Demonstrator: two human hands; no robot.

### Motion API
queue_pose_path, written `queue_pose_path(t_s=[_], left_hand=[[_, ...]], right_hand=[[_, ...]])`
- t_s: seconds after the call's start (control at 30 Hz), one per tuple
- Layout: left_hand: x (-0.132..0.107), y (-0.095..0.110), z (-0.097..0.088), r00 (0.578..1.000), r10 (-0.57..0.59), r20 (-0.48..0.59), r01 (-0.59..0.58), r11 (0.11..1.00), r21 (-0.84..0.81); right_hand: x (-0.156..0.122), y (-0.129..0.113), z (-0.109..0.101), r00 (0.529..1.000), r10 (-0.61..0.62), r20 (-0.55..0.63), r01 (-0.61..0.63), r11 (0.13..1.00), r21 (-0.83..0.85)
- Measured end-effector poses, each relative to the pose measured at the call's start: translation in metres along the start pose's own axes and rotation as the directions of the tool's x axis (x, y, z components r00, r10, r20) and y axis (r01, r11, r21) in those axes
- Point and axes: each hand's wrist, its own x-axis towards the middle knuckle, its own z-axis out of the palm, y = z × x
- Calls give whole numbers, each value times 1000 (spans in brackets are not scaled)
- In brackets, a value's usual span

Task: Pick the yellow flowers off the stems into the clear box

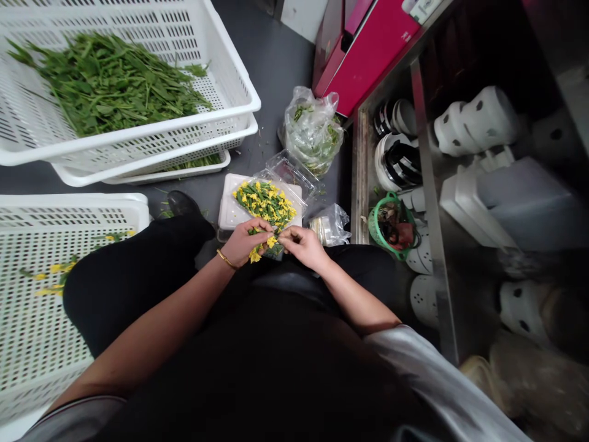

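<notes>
Leaf crate: white plastic crate (221, 114) between 10 and 11 o'clock of the hands, bearing leafy greens (124, 86).
Pink box: the pink box (368, 67) stands at 1 o'clock.
White box: just beyond the hands, towards 12; on its pale top (229, 212) lies a pile of yellow-flowered greens (267, 202).
Left hand: the left hand (248, 240) has its grip closed round a small bunch of flowering sprigs (255, 254).
Right hand: the right hand (304, 244), at 3 o'clock of the bunch, pinches its edge between thumb and fingers.
Handling: probably very light, limp and easily bruised; stems look the safer hold, petals may drop; slipperiness cannot be told.
Writing: small pale characters (405, 37) on the pink box, illegible; no brand readable.
</notes>
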Motion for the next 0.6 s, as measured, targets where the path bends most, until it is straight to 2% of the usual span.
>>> queue_pose_path(t_s=[0.07, 0.1, 0.17, 0.23, 0.3, 0.33, 0.37, 0.43, 0.5, 0.57, 0.6], left_hand=[[-1, 0, -1, 997, 57, 52, -65, 983, 169], [-2, 0, -1, 989, 117, 88, -138, 947, 289], [-4, -1, 0, 949, 255, 188, -316, 802, 507], [-6, -3, 3, 897, 339, 284, -441, 654, 614], [-7, -3, 6, 881, 361, 305, -471, 614, 634], [-7, -2, 7, 890, 357, 284, -454, 633, 627], [-7, 1, 7, 907, 343, 244, -419, 672, 611], [-9, 14, 5, 952, 273, 138, -304, 787, 537], [-17, 36, -6, 982, 187, 6, -171, 887, 428], [-33, 64, -30, 970, 164, -179, -92, 932, 352], [-44, 79, -49, 941, 183, -285, -81, 938, 337]], right_hand=[[-1, -3, 2, 999, -50, 10, 51, 987, -151], [-1, -3, 2, 999, -27, 45, 35, 979, -203], [-1, -1, 1, 983, 112, 145, -73, 965, -251], [-2, 3, -2, 921, 266, 284, -191, 945, -264], [-3, 6, -6, 832, 334, 443, -215, 930, -298], [-4, 7, -8, 801, 343, 490, -181, 920, -347], [-5, 9, -11, 794, 351, 497, -128, 895, -428], [-7, 11, -17, 839, 375, 395, -38, 764, -644], [-5, 15, -24, 892, 375, 251, -31, 606, -795], [1, 20, -31, 913, 357, 197, -40, 558, -829], [6, 23, -35, 921, 339, 191, -38, 568, -822]])
